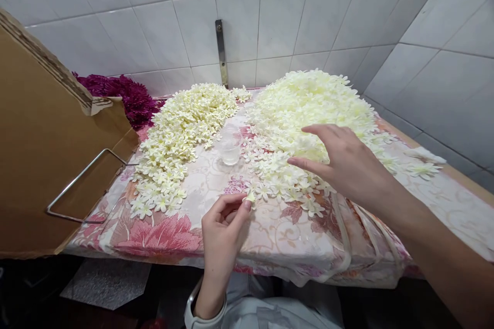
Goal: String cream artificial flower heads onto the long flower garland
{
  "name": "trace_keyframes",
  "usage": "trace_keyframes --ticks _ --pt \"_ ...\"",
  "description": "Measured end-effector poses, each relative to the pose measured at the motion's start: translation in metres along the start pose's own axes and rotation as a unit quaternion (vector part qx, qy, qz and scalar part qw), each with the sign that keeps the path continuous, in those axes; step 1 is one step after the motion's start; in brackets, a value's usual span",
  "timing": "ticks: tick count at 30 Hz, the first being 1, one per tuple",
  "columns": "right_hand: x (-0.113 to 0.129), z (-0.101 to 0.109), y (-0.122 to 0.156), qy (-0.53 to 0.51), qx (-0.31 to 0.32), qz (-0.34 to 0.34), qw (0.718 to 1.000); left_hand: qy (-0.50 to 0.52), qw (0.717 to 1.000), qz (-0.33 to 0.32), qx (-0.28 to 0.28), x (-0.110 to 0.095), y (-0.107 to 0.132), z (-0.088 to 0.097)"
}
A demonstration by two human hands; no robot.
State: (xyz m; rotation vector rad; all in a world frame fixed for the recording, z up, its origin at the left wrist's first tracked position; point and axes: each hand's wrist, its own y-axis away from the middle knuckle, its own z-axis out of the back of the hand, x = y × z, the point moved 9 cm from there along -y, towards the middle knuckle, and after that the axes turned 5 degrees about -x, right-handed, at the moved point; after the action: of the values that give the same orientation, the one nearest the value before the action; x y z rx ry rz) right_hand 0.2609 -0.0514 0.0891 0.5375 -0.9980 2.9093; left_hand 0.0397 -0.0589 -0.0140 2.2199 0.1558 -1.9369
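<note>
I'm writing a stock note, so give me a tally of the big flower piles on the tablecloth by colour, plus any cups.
Pale creamy-white, left pile and right pile: 2
Purple pile, partly hidden: 1
Clear cup: 1
Total: 4

Cannot see the whole cardboard box (57, 159) — cut off by the left edge — nor all of the purple flowers (133, 100), partly hidden behind it. Can follow the right forearm (428, 231) only to the lower right corner, with part of the pale flower pile (309, 97) lost behind the right hand (345, 159). Cannot make out in full the blossom (251, 197) pinched in the left hand (226, 218): small, and partly covered by the fingertips (247, 204). Cannot tell any contents in the see-through cup (230, 151). Cannot trace the pale clothing (270, 311) below the bottom edge.
</note>
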Motion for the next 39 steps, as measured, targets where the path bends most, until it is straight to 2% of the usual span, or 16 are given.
trace_keyframes --ticks 3,5,6,8,11,14,18,21,24,27,30,35,36,37,39 --pt "0.019 0.008 0.004 0.052 -0.049 0.067 0.995 -0.002 1.000 0.005 -0.003 0.000 0.001 0.000" --pt "0.038 0.008 0.017 0.001 -0.055 0.095 0.994 0.002 1.000 0.008 -0.001 0.000 0.000 -0.001" --pt "0.051 0.005 0.026 -0.052 -0.041 0.119 0.991 0.003 1.000 0.009 0.002 0.001 0.000 0.000" --pt "0.076 -0.018 0.047 -0.157 0.076 0.152 0.973 -0.001 1.000 0.015 0.025 0.002 -0.002 -0.002" --pt "0.083 -0.032 0.062 -0.218 0.092 0.100 0.967 -0.006 0.996 0.031 0.083 0.006 -0.004 -0.007" --pt "0.069 -0.042 0.064 -0.273 0.097 -0.005 0.957 -0.001 0.992 0.047 0.115 0.009 -0.004 -0.008" --pt "0.053 -0.058 0.067 -0.369 0.158 -0.128 0.907 0.002 0.992 0.059 0.108 0.010 -0.002 -0.008" --pt "0.048 -0.065 0.072 -0.406 0.178 -0.169 0.880 0.005 0.993 0.055 0.101 0.009 -0.003 -0.008" --pt "0.048 -0.069 0.075 -0.415 0.185 -0.177 0.873 0.004 0.993 0.053 0.105 0.009 -0.004 -0.008" --pt "0.049 -0.068 0.075 -0.405 0.180 -0.168 0.881 0.002 0.992 0.055 0.115 0.010 -0.005 -0.009" --pt "0.050 -0.064 0.073 -0.394 0.174 -0.163 0.888 0.000 0.993 0.056 0.099 0.009 -0.004 -0.008" --pt "0.050 -0.062 0.072 -0.405 0.192 -0.156 0.880 -0.009 0.996 0.047 0.070 0.007 -0.001 -0.007" --pt "0.047 -0.060 0.070 -0.395 0.184 -0.150 0.888 -0.010 0.997 0.044 0.062 0.007 -0.001 -0.006" --pt "0.042 -0.054 0.066 -0.371 0.156 -0.141 0.905 -0.009 0.998 0.042 0.054 0.007 -0.002 -0.005" --pt "0.030 -0.029 0.056 -0.275 0.032 -0.111 0.955 -0.006 0.999 0.035 0.036 0.008 -0.003 -0.003"
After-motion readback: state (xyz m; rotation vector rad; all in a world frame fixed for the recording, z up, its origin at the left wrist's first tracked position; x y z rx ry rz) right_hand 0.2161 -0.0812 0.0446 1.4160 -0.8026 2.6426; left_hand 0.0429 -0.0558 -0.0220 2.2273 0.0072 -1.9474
